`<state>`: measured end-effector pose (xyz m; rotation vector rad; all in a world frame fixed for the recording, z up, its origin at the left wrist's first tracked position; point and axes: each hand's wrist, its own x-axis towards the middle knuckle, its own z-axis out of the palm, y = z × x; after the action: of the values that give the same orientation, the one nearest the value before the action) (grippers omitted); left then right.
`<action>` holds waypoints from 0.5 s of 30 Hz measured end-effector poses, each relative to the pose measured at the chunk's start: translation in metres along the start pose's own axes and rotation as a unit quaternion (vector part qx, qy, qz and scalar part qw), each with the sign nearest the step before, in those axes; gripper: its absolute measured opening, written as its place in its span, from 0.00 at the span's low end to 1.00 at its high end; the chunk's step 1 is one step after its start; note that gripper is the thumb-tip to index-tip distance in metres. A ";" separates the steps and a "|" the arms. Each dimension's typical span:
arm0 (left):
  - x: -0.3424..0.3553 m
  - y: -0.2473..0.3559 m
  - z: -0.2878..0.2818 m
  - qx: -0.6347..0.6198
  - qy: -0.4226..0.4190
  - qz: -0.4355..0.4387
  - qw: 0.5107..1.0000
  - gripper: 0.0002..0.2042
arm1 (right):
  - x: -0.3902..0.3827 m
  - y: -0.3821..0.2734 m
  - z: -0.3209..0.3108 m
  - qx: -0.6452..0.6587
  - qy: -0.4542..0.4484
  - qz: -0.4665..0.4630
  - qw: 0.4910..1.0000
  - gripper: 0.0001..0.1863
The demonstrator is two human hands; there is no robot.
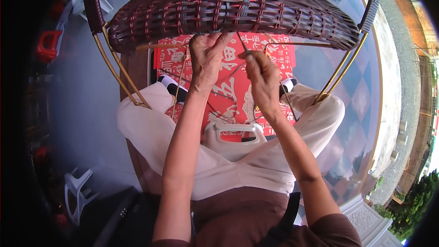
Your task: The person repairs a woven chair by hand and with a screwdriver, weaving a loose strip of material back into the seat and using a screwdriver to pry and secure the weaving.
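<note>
A dark brown woven wicker panel with red strands (pixel 233 9) spans the upper view on a gold metal frame (pixel 111 63). My left hand (pixel 206 59) grips at the panel's lower edge, with fingertips partly hidden against the weave. Just right of it, my right hand (pixel 260 71) pinches a thin dark strand (pixel 241 41) that runs up to the weave. Other thin strands dangle below both hands, over a red printed surface (pixel 233 104) between my legs.
A white plastic handle (pixel 235 128) lies between my thighs (pixel 151 142). White plastic chairs (pixel 80 192) and a red plastic chair (pixel 48 45) stand at the left. A checkered tiled floor (pixel 347 91), pale carved stonework (pixel 363 219) and greenery (pixel 414 201) show at the right.
</note>
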<state>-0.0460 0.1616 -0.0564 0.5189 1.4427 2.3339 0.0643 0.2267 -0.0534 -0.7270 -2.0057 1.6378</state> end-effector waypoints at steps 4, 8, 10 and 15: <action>0.000 -0.011 -0.019 0.062 -0.035 -0.029 0.997 0.05 | -0.001 -0.011 -0.010 0.090 -0.005 0.035 0.995 0.12; 0.000 -0.004 -0.010 0.059 -0.037 -0.017 0.997 0.06 | 0.001 -0.008 -0.012 0.028 -0.009 0.045 0.999 0.12; 0.000 -0.003 -0.008 0.022 -0.019 -0.003 1.000 0.06 | 0.004 0.003 -0.014 -0.014 -0.010 0.042 0.999 0.12; 0.005 -0.013 -0.019 0.076 -0.056 -0.002 0.995 0.07 | 0.003 0.011 -0.018 -0.190 -0.012 -0.009 0.982 0.13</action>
<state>-0.0577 0.1545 -0.0754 0.6767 1.5744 2.1636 0.0750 0.2436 -0.0602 -0.8179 -2.3666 1.2671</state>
